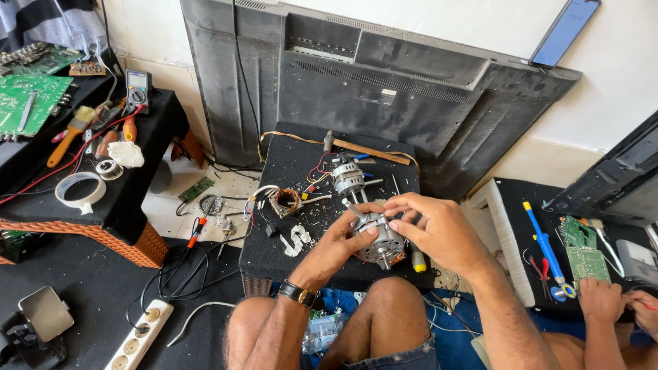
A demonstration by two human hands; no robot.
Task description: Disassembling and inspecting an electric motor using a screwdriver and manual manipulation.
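Repair corner on a tiled floor: a low stand topped with black cloth (288,164) sits at centre frame, in front of a large grey television back panel (384,89) leaning on a white wall.

Hands. The left hand (339,243) grasps the side of a small silver electric motor with a protruding shaft (377,240), thumb over the casing; the right hand (432,226) closes over its top, fingertips pinching near the upper edge. The motor is held just above the front edge of the stand, at centre frame. The step in hand appears to be inspection or dismantling of the casing; further work would likely call for a firm left-hand hold while the right turns or pulls a part.

Nearby on the cloth: a copper-wound stator ring (286,201), a second wired motor assembly (347,177), and a wooden-handled hammer (363,149).

Surroundings. Upper left, a black table carries green circuit boards (27,96), a multimeter (138,85) and a roll of tape (80,190). Lower left, a white power strip (140,336). Lower right, another person's hands (603,298) are near a small green board (586,260).
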